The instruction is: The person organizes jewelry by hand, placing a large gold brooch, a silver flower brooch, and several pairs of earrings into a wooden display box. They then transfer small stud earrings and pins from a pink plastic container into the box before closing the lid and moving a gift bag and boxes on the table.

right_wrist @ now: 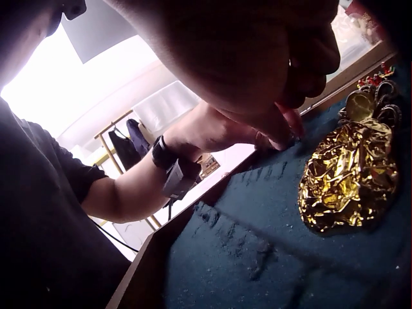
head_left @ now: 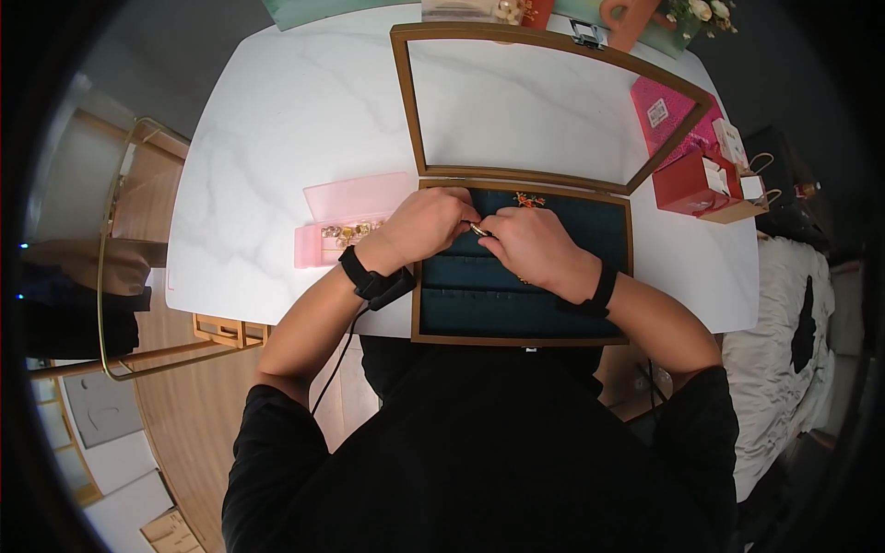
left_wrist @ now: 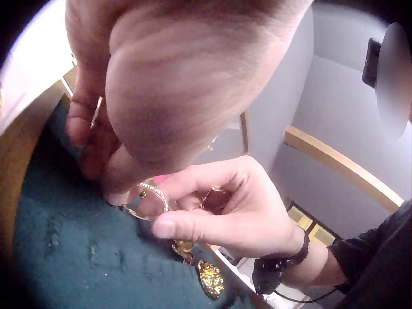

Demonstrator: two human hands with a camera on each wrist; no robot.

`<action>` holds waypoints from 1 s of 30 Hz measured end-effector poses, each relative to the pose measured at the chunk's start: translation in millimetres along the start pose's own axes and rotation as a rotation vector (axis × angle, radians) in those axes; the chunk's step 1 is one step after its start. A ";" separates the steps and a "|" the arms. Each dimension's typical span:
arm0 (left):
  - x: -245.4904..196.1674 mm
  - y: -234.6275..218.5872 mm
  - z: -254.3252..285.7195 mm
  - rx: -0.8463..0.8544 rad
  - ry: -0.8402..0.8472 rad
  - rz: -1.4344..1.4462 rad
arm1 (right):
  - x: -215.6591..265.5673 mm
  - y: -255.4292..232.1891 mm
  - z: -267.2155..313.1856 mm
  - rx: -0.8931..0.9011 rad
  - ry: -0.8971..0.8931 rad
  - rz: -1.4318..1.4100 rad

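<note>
Both hands meet over the left part of a dark teal-lined jewellery box (head_left: 516,318). My right hand (head_left: 539,244) pinches a thin gold hoop earring (left_wrist: 158,194) between thumb and fingers, and another gold loop (left_wrist: 214,195) shows against its palm. My left hand (head_left: 429,221) has its fingers curled down to the lining, thumb and fingertips at the hoop's other end; its grip is partly hidden. Close beside the right hand hangs or lies a crinkled gold disc earring (right_wrist: 351,180). A red branch-like ornament (head_left: 528,200) sits near the box's back edge.
The box's glass lid (head_left: 544,111) stands raised behind the hands. To the left, an open pink case (head_left: 309,244) holds several gold jewellery pieces. A red gift bag (head_left: 691,180) and a pink packet (head_left: 678,115) stand at the right. Flowers (head_left: 702,14) are at the back.
</note>
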State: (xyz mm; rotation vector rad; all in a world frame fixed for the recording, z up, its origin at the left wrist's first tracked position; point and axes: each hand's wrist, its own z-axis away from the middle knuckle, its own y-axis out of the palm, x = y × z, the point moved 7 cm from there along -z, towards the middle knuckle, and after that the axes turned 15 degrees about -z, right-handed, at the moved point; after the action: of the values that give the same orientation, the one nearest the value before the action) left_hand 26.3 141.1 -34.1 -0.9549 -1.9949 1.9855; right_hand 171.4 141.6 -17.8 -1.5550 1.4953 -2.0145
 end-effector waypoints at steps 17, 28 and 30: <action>15.5 -12.3 7.4 -0.063 -0.129 0.060 | -22.0 1.0 -6.5 -0.049 0.183 -0.152; 15.3 -8.6 6.9 -0.005 -0.173 0.086 | -17.1 9.4 -7.7 -0.030 0.128 -0.094; 15.0 -8.6 7.4 -0.010 -0.173 0.085 | -15.2 9.9 -7.2 -0.017 0.130 -0.086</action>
State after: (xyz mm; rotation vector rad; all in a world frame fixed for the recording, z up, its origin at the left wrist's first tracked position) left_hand 7.9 143.8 -31.3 -0.9131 -2.0866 2.1737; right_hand 168.2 151.2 -34.5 -1.5467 1.5190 -2.1953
